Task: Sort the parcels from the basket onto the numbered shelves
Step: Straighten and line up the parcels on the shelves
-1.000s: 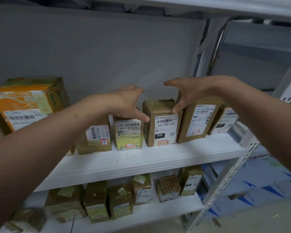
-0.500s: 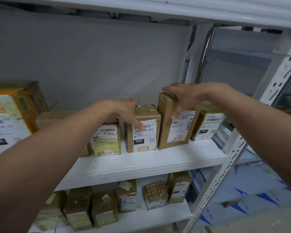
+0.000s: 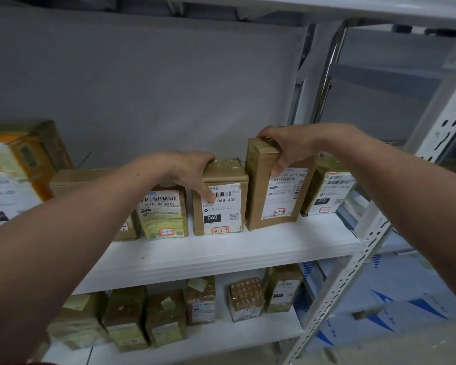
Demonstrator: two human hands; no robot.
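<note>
1. Parcel placement: tall parcel (image 3: 274,196) stands on the shelf (image 3: 221,254). Right hand (image 3: 287,146) fingers still grip its top.
2. Left hand (image 3: 192,169) has shifted onto the 060 parcel (image 3: 221,206); its fingers hold the top and front.
3. Judgement: the row is being squared and release is pending.

The cardboard parcels (image 3: 257,191) are gleaming under glossy tape (image 3: 221,167) and carrying matt paper labels (image 3: 284,193). At four o'clock the upright (image 3: 344,280) is showing white painted metal.
</note>
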